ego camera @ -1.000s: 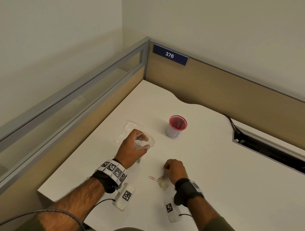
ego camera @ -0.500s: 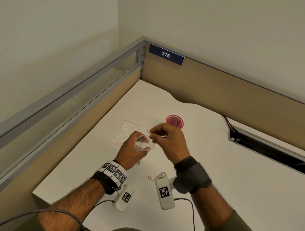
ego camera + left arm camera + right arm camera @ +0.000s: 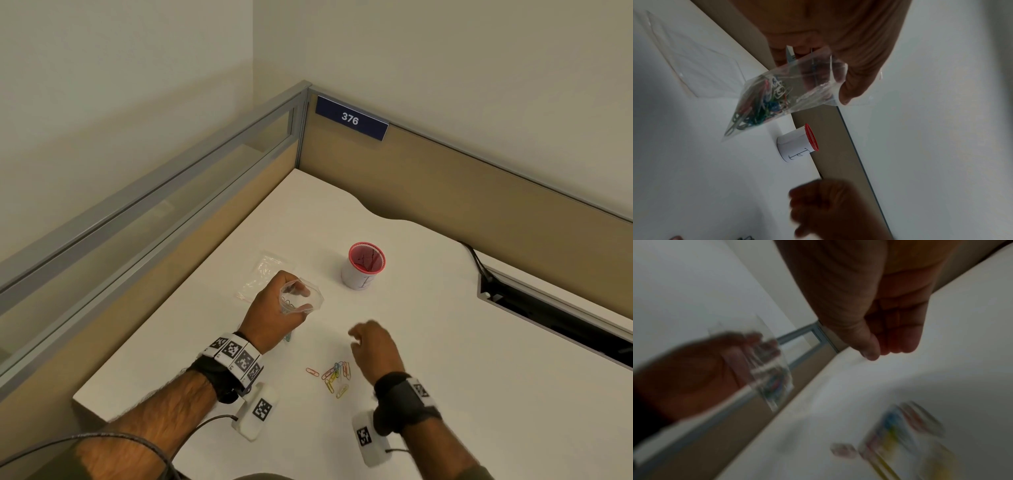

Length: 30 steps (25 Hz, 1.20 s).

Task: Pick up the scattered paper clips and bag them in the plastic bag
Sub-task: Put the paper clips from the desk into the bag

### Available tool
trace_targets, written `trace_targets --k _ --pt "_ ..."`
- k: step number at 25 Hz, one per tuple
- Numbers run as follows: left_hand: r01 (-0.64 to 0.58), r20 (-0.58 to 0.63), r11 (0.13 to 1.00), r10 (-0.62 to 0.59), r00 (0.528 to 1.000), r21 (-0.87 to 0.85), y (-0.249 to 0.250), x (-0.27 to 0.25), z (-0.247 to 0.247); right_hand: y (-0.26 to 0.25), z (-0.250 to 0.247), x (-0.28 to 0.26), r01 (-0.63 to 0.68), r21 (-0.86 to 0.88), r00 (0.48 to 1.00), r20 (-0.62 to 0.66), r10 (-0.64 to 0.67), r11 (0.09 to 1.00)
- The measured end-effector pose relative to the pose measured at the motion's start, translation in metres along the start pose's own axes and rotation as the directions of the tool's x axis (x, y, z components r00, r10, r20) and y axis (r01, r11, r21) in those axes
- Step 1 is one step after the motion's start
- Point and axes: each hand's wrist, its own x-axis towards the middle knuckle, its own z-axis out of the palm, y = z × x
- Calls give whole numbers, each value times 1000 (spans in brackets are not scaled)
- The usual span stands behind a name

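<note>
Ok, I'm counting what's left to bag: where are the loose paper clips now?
In the head view the loose paper clips lie on the white desk near its front edge, just left of the right hand and below the held plastic bag.

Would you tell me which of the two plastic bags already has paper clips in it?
The plastic bag gripped by the left hand holds coloured clips; the other bag lies flat on the desk beyond it.
</note>
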Motion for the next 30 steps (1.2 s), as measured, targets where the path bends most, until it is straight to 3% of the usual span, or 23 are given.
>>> trace_targets --k 3,8,13,19,22,26,30 --pt "-5 0 1000 5 1000 3 0 1 1 13 34 -14 -71 -126 992 97 83 990" --pt "-17 1 999 17 1000 28 1 3 1 2 53 -28 36 -57 989 145 -27 998" --pt "-22 -15 1000 22 1000 4 -2 2 -3 17 51 -49 -120 -15 974 190 121 993" --pt "-9 -18 1000 10 1000 26 0 1 -1 -13 70 -34 -155 70 986 76 149 986" --pt "-31 -19 999 32 999 30 1 1 -2 -17 69 -24 -144 78 985 106 135 987" --pt "-30 -37 1000 30 999 5 -2 2 -6 -24 75 -23 -85 -92 980 171 100 992" --pt "-17 -39 1000 18 999 16 -2 0 -6 -32 75 -24 19 -148 995 100 -4 989"
